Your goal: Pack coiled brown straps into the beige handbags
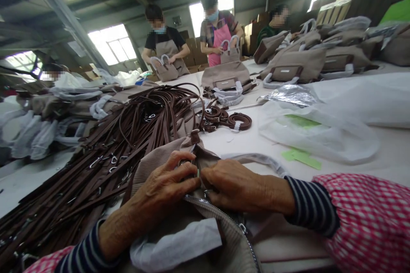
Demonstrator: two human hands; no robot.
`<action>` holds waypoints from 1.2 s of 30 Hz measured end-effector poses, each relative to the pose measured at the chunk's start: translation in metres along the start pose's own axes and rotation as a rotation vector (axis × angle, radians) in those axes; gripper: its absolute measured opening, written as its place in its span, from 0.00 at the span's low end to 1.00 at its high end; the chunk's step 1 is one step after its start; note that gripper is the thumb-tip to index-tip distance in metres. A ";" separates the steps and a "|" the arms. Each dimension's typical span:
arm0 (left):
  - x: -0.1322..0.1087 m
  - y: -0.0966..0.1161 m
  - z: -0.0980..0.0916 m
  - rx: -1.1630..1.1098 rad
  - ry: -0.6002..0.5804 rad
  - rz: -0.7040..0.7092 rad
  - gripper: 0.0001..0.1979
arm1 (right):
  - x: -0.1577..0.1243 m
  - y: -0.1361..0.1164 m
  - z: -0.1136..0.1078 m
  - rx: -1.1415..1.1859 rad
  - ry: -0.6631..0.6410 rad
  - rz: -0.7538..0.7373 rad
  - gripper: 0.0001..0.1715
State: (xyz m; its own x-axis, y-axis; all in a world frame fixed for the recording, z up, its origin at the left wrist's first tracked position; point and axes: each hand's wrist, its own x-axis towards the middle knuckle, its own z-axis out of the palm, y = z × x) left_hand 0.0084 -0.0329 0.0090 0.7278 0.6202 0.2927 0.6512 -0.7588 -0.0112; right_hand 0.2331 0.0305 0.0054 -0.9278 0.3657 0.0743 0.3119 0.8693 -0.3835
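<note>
A beige corduroy handbag (150,158) lies before me with its metal zipper (221,208) undone. My left hand (165,185) grips the edge of the bag's opening, its fingers bent over the fabric. Right beside it, my right hand (232,183) is closed at the opening with its fingertips curled inward. What its fingers pinch is hidden, though a small bit of metal shows between the hands. One bag handle (177,245), wrapped in white paper, lies below my left hand. The other wrapped handle (259,160) arches behind my right hand.
A big heap of brown straps (128,149) with metal clasps spreads along the left. Coiled straps (240,121), another handbag (227,76) and a clear plastic bag (320,130) lie beyond. More bags (294,66) are piled at right. Co-workers (219,30) handle bags across the table.
</note>
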 end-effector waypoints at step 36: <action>0.049 -0.018 -0.011 0.211 -0.258 -0.475 0.08 | 0.030 0.022 0.028 -0.229 0.243 0.203 0.18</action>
State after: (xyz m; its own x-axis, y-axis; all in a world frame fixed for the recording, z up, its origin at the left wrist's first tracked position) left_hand 0.0296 0.0091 0.0341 0.3572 0.9314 0.0703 0.9286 -0.3460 -0.1338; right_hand 0.2062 0.0515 -0.0261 -0.7752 0.5825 0.2443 0.5476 0.8125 -0.1998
